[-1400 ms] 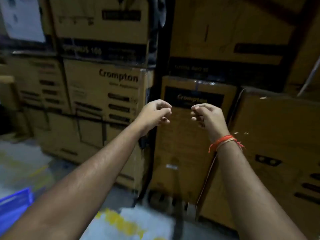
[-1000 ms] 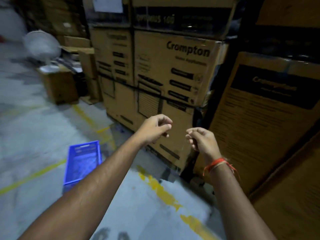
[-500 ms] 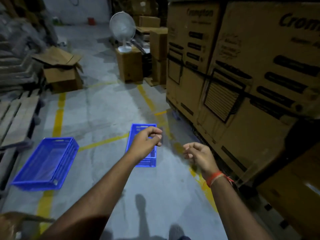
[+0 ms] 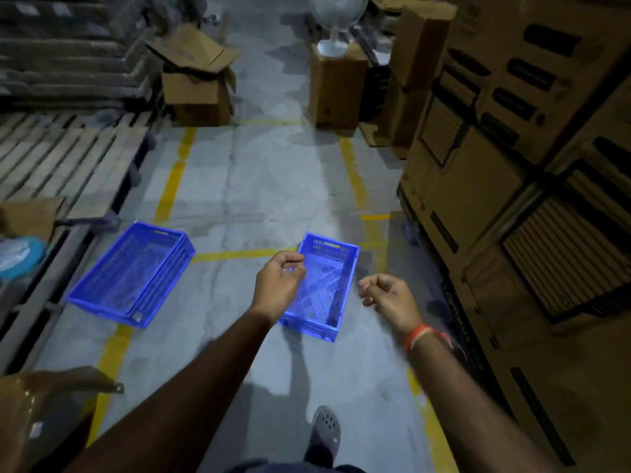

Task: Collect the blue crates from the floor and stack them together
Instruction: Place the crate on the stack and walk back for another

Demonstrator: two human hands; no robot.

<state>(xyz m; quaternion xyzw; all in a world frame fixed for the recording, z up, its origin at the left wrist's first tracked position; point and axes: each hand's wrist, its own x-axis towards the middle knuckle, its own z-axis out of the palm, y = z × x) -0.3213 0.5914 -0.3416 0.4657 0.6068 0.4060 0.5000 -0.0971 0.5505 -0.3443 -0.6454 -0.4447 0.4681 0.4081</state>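
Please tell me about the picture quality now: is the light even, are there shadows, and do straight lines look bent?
Head view: light is uneven, brightest on the floor in the middle, dark at the cardboard boxes on the right; the person's shadow lies on the floor under the arms; wide-angle bending curves the boxes near the edges; the blue crates look oversaturated and glow; the left hand is slightly soft.

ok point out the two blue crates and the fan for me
left crate [image 4: 131,273]: head view, on its mesh floor.
right crate [image 4: 348,285]: head view, on its right wall.
fan [image 4: 336,6]: head view, on its round head, atop a cardboard box.
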